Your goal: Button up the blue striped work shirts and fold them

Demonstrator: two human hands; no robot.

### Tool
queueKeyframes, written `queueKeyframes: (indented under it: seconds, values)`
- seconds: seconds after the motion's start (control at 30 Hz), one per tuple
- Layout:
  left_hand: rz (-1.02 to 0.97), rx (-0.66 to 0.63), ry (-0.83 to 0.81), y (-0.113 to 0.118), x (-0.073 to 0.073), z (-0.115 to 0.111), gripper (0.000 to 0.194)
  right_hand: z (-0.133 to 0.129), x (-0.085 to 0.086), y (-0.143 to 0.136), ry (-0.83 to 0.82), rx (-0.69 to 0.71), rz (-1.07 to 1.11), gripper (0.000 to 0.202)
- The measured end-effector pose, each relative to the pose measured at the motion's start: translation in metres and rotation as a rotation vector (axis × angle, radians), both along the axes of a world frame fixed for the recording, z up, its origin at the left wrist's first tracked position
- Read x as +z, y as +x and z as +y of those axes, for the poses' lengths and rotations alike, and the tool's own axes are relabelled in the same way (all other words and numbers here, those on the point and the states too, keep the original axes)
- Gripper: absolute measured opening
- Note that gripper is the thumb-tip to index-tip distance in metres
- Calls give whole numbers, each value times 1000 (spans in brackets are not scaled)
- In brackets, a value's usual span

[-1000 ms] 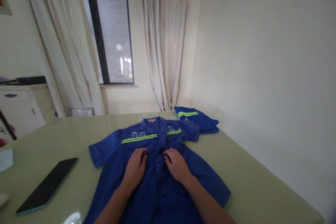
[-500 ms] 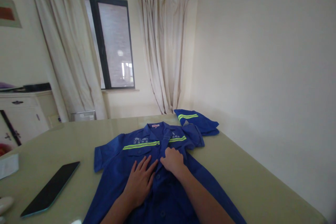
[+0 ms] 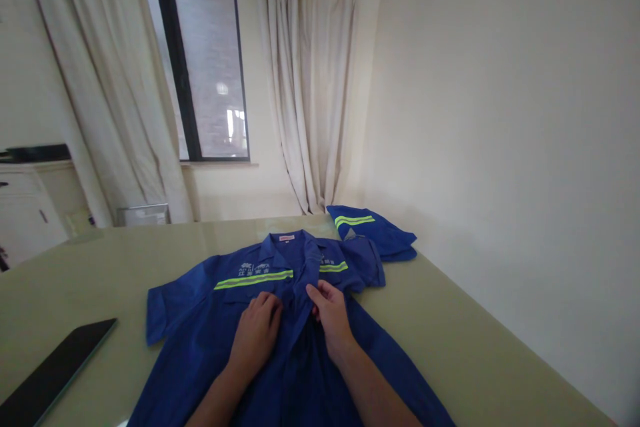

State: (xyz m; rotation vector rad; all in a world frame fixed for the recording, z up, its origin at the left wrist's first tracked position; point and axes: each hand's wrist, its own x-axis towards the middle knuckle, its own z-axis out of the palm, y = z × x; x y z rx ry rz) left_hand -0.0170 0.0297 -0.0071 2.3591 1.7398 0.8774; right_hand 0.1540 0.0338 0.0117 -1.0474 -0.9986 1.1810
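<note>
A blue short-sleeved work shirt [image 3: 240, 320] lies front up, its collar away from me. It has a yellow-green reflective stripe across the chest and pale printed lettering above it. My right hand [image 3: 333, 317] pinches the edge of the front opening between thumb and fingers, and the cloth there stands up in a fold. To the left of that opening, my left hand [image 3: 257, 330] rests on the shirt below the stripe, its fingers curled together against the cloth. Its fingertips are partly hidden.
The shirt lies on a pale green table [image 3: 480, 347]. A folded blue garment [image 3: 375, 233] with a similar stripe touches the right sleeve near the wall. To the left lies a dark flat tablet-like device [image 3: 60, 370]. Curtains [image 3: 310, 80] and a window [image 3: 210, 67] are behind.
My left hand has gone from spread flat to curled fingers. My right hand has lifted the opening's edge into a raised fold. The view has shifted, and the shirt's left side sits further left.
</note>
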Motion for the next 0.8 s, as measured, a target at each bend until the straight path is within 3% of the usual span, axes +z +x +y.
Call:
queueKeyframes:
  seconds: [0.13, 0.2, 0.4, 0.63, 0.8]
  values:
    - [-190, 47, 201, -14, 4, 0, 25, -7, 5, -7, 18, 80, 115, 38]
    - [-208, 11, 263, -14, 8, -3, 23, -9, 6, -10, 39, 109, 145, 40]
    - [-231, -92, 226, -6, 8, -8, 15, -8, -3, -13, 64, 124, 136, 30]
    - [-304, -71, 173, -2, 4, -7, 21, -5, -12, -10, 158, 10, -158, 25]
    - [-294, -83, 87, -1, 3, -9, 18, -8, -13, -10, 277, 55, -448, 22]
